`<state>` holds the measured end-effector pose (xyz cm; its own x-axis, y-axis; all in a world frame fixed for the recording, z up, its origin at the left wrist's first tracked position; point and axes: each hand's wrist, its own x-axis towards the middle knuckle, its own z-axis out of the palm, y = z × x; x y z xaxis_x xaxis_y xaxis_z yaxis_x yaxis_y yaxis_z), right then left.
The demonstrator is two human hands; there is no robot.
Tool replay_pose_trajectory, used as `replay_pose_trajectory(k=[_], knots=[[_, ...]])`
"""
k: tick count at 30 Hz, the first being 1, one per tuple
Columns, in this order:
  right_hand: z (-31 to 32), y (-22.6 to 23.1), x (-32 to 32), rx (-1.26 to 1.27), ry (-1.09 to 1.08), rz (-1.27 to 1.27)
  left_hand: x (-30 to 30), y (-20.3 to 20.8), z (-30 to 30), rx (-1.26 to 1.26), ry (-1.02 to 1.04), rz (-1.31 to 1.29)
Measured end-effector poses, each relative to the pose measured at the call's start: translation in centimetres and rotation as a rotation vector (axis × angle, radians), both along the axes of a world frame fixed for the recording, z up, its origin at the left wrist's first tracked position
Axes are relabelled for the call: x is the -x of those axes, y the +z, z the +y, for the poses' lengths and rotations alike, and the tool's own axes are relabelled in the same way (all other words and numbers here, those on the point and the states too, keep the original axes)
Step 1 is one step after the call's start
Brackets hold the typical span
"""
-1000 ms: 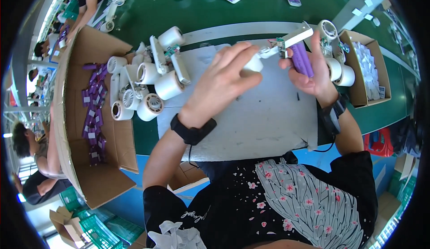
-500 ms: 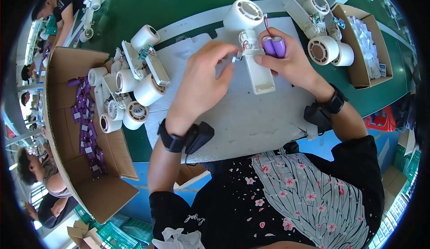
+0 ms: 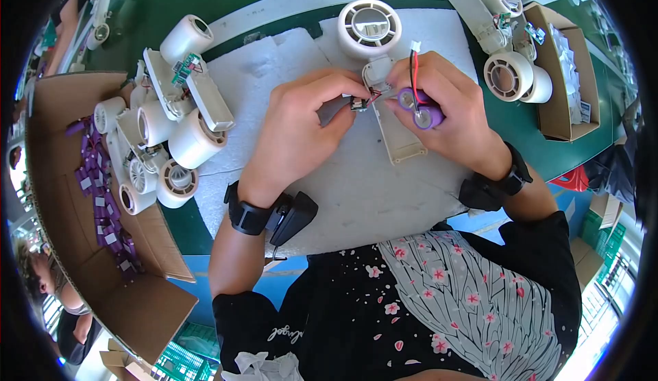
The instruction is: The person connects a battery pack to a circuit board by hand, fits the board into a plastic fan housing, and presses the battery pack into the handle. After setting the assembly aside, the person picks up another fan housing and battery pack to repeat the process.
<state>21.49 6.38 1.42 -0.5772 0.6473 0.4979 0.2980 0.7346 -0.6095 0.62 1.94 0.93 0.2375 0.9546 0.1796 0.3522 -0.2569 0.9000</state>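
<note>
A white handheld fan (image 3: 345, 30) lies on the foam pad in front of me, its round head at the far end and its opened handle (image 3: 399, 138) toward me. Between thumb and forefinger, my left hand (image 3: 291, 124) pinches a small circuit board (image 3: 358, 105), with thin wires running to the fan. My right hand (image 3: 456, 110) is closed round a purple two-cell battery pack (image 3: 430, 116) over the handle. Red and black wires rise from the pack to a white plug (image 3: 415, 46). The right fingertips, close to the board's wires, are partly hidden.
Several white fan units with exposed boards (image 3: 199, 141) are piled at left, beside a cardboard box (image 3: 51, 100) of purple battery packs (image 3: 103, 206). More fan units (image 3: 508, 76) stand at right by a carton (image 3: 558, 131) of white pieces. The foam pad (image 3: 329, 203) covers the near table.
The battery pack has turned in my right hand, so its ends and wires face up. My left hand has brought the small board into view beside the handle. The fan head has tilted upward.
</note>
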Motion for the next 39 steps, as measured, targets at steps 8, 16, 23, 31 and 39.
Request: replay_pose_trajectory(k=[8,16,23,31,39], knots=[[0.1,-0.7,0.0,0.075,0.059,-0.103,0.2,0.9,-0.3,0.055,0.004,0.097],[-0.2,-0.5,0.3,0.082,0.084,-0.089,0.5,0.7,-0.4,0.089,-0.064,0.022],[-0.2,-0.2,0.3,0.014,0.11,-0.172,0.3,0.8,-1.0,0.177,-0.02,-0.009],[-0.1,0.3,0.0,0.06,0.147,-0.156,-1.2,0.2,-1.4,0.27,-0.011,-0.226],[0.3,1.9,-1.0,0.148,0.194,-0.088,-0.7,-0.4,-1.0,0.255,-0.001,-0.316]])
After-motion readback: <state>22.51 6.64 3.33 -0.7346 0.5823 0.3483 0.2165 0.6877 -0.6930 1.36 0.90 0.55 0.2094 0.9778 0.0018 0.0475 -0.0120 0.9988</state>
